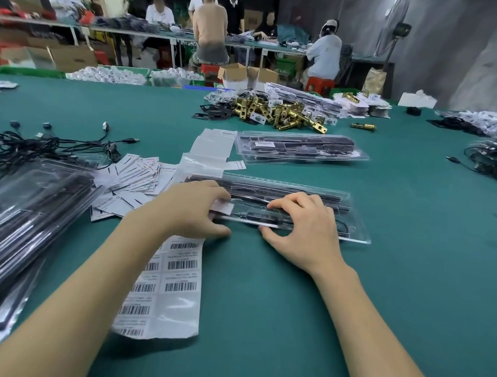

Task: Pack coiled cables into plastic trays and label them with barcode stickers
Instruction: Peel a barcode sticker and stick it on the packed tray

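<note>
On the green bench (263,319), a stack of clear trays (24,219) lies far left, the barcode sticker sheet (173,285) under the left forearm. The left hand (188,208), palm down, curls its grip onto the near-left end of the clear plastic tray (313,197) holding black cable, thumb at the near edge. The right hand (303,225) arches over the tray's middle, fingers on its lid, thumb pinching the front rim.

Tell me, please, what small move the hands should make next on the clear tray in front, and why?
Probably press the sticker flat. The left hand holds its pale rectangle against the near left end of the clear tray, while the right hand grips the tray's front edge, steadying it. The sticker looks laid on, not yet smoothed.
</note>
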Available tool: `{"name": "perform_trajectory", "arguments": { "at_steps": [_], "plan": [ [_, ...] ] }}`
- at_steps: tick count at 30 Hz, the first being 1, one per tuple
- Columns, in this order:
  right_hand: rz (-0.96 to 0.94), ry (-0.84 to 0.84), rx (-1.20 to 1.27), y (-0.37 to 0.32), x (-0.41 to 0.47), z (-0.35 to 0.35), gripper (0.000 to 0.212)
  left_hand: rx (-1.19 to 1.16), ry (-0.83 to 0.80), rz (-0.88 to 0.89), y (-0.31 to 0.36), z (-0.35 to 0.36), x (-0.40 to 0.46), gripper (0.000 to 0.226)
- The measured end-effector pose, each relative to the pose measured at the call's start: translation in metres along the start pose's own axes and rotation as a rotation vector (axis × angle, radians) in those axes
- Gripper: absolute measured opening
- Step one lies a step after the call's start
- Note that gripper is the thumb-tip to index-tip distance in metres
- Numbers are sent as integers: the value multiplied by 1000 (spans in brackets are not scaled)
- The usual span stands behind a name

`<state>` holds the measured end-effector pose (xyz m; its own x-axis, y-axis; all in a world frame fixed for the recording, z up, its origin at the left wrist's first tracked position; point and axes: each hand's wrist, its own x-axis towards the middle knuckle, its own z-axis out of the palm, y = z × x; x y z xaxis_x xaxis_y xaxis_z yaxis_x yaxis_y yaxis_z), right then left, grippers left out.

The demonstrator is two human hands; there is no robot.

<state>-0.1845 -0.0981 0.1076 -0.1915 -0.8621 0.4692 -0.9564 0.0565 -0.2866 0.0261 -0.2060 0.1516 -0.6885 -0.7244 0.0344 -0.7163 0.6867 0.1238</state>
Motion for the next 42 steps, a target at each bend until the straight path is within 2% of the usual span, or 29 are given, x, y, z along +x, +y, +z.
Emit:
{"name": "perform_trajectory", "arguments": {
  "at_steps": [2, 4, 5, 7, 9, 12, 17, 23, 28, 33, 37, 40, 42],
  "plan": [
    [20, -14, 0, -2, 0, -2, 55, -158, -14, 1, -4, -3, -2, 63],
    [51, -3, 17, -3, 1, -3, 65, -278, 145, -5, -13, -6, -4, 48],
    [58, -5, 14, -3, 1, -4, 67, -248, 199, -5, -19, -7, -5, 43],
    [57, -19, -5, -3, 2, -2, 67, -184, 176, -10, -26, -6, -6, 40],
    [72, -16, 6, -4, 2, 0, 64, -140, 129, -22, -24, 2, -5, 44],
    [85, -13, -23, -5, 1, 2, 66, -48, 142, -36, -17, 18, 0, 51],
    [93, -128, -81, -5, 0, 5, 76, -107, 130, -55, -14, 27, 2, 50],
    [99, -174, -92, -1, 1, 4, 60, -116, 116, -47, -18, 30, 1, 52],
    [81, -188, -103, -1, 0, 2, 55, -107, 132, -37, -11, 31, 0, 48],
    [75, -199, -74, -2, -1, 2, 49, -30, 62, -85, 9, 24, 4, 47],
    [103, -197, -32, -3, 0, 2, 45, -93, 44, -92, 8, 23, 4, 43],
    [121, -110, 32, -7, -1, 2, 43, -278, 181, -177, 2, 18, 5, 42],
    [159, 18, 81, -8, 0, -1, 42, -250, 293, -334, -6, 14, 4, 53]
  ]
}}
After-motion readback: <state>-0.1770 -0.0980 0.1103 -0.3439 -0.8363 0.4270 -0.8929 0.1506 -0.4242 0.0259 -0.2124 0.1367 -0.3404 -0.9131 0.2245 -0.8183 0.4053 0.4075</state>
